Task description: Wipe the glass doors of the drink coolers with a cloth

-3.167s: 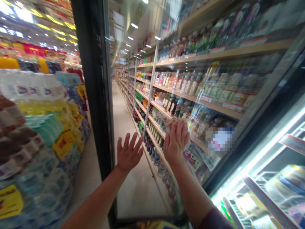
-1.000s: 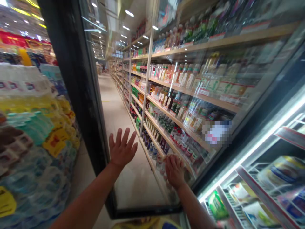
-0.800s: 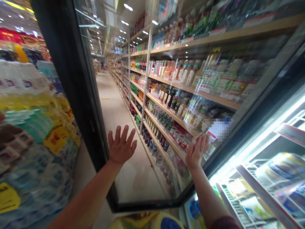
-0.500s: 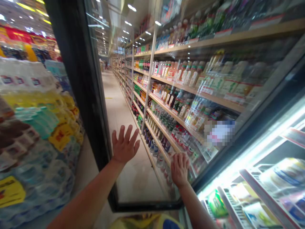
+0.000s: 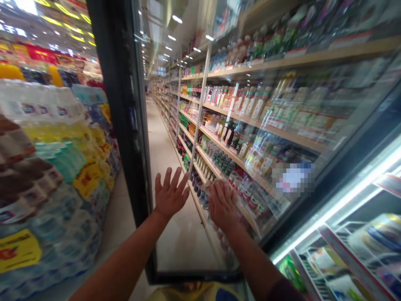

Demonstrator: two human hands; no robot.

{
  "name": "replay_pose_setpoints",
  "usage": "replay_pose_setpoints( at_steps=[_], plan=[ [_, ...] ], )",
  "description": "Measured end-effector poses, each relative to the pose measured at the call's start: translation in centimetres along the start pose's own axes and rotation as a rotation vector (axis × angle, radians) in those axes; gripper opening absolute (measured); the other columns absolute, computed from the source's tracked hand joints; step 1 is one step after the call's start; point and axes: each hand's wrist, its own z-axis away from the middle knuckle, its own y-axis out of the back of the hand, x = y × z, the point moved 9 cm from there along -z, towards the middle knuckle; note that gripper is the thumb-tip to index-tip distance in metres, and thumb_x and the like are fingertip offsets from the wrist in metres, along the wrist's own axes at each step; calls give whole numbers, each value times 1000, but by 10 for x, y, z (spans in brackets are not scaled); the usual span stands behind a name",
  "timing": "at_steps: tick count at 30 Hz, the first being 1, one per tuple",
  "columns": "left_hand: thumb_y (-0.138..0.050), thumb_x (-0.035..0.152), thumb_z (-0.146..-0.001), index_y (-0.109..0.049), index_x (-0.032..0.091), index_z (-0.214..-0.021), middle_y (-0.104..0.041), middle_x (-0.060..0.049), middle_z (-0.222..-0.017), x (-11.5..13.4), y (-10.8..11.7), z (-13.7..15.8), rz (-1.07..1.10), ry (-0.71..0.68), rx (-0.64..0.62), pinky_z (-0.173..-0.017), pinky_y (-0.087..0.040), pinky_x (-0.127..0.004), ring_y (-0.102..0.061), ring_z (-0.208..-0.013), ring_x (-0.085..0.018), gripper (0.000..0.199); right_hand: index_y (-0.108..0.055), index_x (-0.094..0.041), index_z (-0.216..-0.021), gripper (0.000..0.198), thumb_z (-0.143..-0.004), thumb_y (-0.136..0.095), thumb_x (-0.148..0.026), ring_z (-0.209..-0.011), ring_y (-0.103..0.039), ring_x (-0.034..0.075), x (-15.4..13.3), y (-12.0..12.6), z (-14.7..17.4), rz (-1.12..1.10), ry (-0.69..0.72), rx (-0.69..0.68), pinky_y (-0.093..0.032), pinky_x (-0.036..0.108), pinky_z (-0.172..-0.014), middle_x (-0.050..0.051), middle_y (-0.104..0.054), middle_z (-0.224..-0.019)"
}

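Pale cloth (image 5: 206, 186) on the glass door (image 5: 175, 253)

My left hand (image 5: 170, 197) spreads wide; my right hand (image 5: 223, 205) holds the cloth.

A matt, crumpled cloth (image 5: 210, 185) meets the smooth, glossy glass door pane (image 5: 178, 244), mirror-bright in streaks from where I stand. The pane's black frame (image 5: 120, 104) has a dull sheen. Seen in the glass are satin, wood-toned shelf edges (image 5: 313, 59) and shiny plastic bottles (image 5: 257, 105). Plastic-wrapped bottle packs (image 5: 67, 238) glisten, a yellow sign (image 5: 19, 250) looks like matt paper or card, and smooth, pale floor tiles (image 5: 119, 217) gleam faintly.
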Motion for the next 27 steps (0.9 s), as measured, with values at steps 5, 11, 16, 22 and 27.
replay_pose_setpoints(
  at_steps=[5, 11, 16, 22, 27],
  plan=[
    [-57, 30, -96, -26, 24, -159, -32, -10, -161, 1, 0, 1, -5, -16, 11, -126, -10, -53, -15, -154, -29, 71, -20, -15, -161, 63, -102, -38, -30, -155, -20, 29, 40, 35, -89, 88, -214, 141, -12, 52, -124, 15, -39, -159],
    [-56, 32, -97, -24, 27, -159, -32, -8, -161, -1, -1, 0, 13, 1, 1, -126, -10, -52, -14, -154, -28, 70, -31, -16, -158, 61, -100, -46, -29, -156, -14, 25, -12, 17, -86, 94, -108, 102, -10, 46, -126, 10, -45, -156],
    [-54, 31, -98, -24, 24, -159, -28, -9, -162, 1, 1, -1, 14, -11, 9, -126, -8, -53, -14, -154, -28, 68, -36, -21, -156, 56, -101, -44, -29, -156, -17, 20, -14, 23, -112, 71, 18, 85, -4, 43, -128, 4, -46, -156],
    [-55, 31, -97, -25, 25, -159, -30, -9, -161, -1, -1, 1, 5, -4, -1, -126, -11, -54, -15, -154, -29, 69, -25, -17, -160, 60, -102, -36, -29, -157, -9, 25, 10, 41, -164, 70, -179, 191, -9, 52, -127, 9, -33, -163],
    [-55, 30, -97, -19, 25, -160, -26, -8, -162, -2, 1, -1, 16, -13, 8, -126, -10, -54, -13, -154, -28, 72, -42, -23, -153, 54, -99, -44, -29, -157, -7, 19, -55, 17, -150, 80, 164, 114, 4, 41, -130, -4, -33, -163]
  ],
)
